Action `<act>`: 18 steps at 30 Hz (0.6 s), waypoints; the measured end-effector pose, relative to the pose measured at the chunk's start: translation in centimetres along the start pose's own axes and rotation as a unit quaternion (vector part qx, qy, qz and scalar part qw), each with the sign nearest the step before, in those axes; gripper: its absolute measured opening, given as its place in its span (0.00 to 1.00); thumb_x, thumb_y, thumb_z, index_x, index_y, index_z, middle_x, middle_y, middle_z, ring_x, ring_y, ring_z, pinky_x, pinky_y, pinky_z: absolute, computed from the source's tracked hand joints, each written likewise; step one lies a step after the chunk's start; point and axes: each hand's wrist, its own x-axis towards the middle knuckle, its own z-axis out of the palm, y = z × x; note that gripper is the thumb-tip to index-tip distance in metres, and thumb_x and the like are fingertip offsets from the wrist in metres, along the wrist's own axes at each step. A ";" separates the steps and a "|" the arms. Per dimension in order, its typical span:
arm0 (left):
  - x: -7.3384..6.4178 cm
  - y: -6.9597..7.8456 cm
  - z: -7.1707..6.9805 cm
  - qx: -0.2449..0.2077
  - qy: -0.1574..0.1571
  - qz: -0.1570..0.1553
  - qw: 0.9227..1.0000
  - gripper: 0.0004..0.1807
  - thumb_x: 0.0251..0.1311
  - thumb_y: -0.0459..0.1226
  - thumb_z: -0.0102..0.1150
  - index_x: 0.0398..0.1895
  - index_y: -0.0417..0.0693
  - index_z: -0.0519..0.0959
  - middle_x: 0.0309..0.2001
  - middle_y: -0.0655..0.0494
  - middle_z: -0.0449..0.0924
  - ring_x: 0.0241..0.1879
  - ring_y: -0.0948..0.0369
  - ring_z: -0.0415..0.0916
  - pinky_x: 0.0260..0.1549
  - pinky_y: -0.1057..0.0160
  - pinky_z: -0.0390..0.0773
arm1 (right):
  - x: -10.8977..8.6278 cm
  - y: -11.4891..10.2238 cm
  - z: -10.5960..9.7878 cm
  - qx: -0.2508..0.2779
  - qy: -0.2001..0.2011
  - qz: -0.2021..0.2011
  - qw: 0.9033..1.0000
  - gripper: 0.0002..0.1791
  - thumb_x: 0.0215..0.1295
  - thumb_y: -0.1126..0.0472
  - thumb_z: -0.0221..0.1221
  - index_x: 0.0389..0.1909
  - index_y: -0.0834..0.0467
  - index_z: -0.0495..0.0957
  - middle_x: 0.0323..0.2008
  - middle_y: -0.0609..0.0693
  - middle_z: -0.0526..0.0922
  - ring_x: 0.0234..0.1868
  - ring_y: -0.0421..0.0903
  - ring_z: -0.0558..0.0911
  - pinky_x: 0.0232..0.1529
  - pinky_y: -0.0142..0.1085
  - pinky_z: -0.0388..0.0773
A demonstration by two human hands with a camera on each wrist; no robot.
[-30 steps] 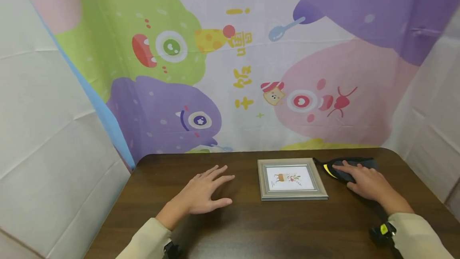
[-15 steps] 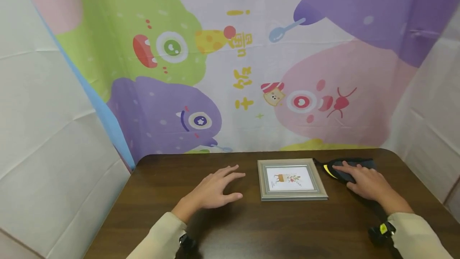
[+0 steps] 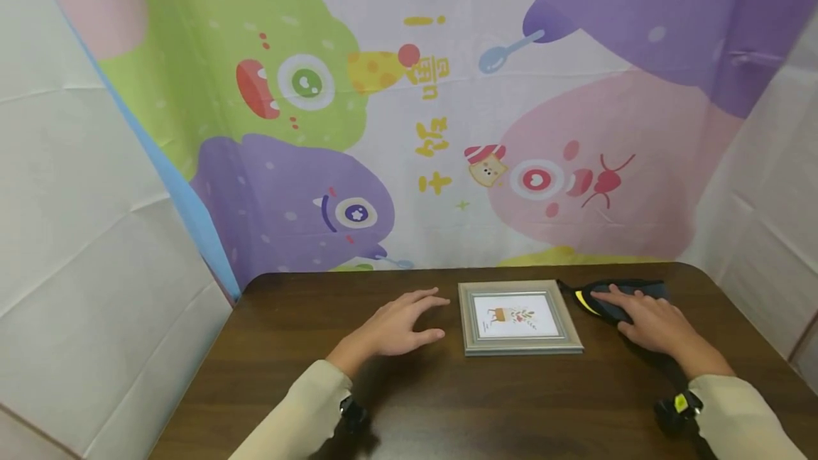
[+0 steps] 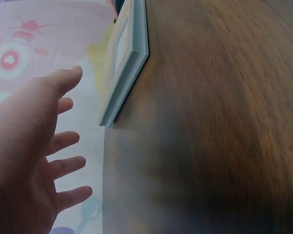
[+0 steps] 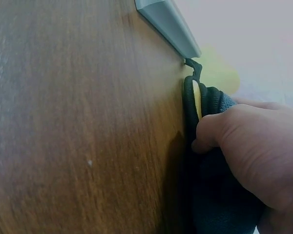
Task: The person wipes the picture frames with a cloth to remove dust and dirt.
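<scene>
A picture frame point(image 3: 520, 318), silvery beige around a small plant drawing on white, lies face up on the dark wooden table. Just left of it hovers my left hand point(image 3: 399, 321), fingers spread and thumb apart, holding nothing. In the left wrist view the picture frame's edge point(image 4: 129, 80) rises beyond the thumb. My right hand point(image 3: 658, 321) lies over a dark blue-grey fabric mitt point(image 3: 626, 297) with black edging and a yellow strip. In the right wrist view the thumb presses against the side of the mitt point(image 5: 219, 190); the other fingers are mostly hidden behind the hand.
A cartoon-printed curtain point(image 3: 434, 226) hangs right behind the table's far edge, with pale panels point(image 3: 96, 247) on both sides. The table point(image 3: 498, 410) stretches toward me in front of the picture frame. A black loop point(image 5: 194, 66) on the mitt reaches the picture frame's corner.
My left hand has moved right and slightly away from me, coming close to the picture frame's left side. The right hand, the mitt and the picture frame have stayed put.
</scene>
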 end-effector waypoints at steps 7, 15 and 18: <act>0.9 0.2 0.5 -0.012 0.004 -0.006 1.000 0.32 0.80 0.55 0.63 0.82 0.62 0.75 0.89 0.49 0.66 0.88 0.42 0.64 0.79 0.24 0.69 | 0.1 0.0 -0.3 -0.005 -0.001 0.006 1.000 0.37 0.70 0.66 0.69 0.79 0.53 0.75 0.77 0.71 0.77 0.67 0.87 0.80 0.22 0.42 0.68; 1.7 0.2 1.4 -0.046 0.007 -0.010 0.999 0.30 0.80 0.53 0.63 0.81 0.60 0.76 0.89 0.47 0.65 0.88 0.42 0.63 0.80 0.24 0.68 | 0.1 -0.1 -0.4 -0.005 -0.009 0.008 1.000 0.37 0.70 0.66 0.69 0.79 0.54 0.75 0.77 0.72 0.77 0.66 0.87 0.80 0.24 0.45 0.73; 2.0 0.2 1.9 -0.051 0.008 -0.014 0.999 0.31 0.80 0.53 0.64 0.81 0.59 0.76 0.89 0.46 0.64 0.88 0.42 0.64 0.79 0.24 0.69 | 0.1 -0.1 -0.5 -0.008 -0.010 0.007 1.000 0.37 0.70 0.66 0.70 0.80 0.54 0.75 0.77 0.73 0.77 0.66 0.87 0.80 0.27 0.50 0.79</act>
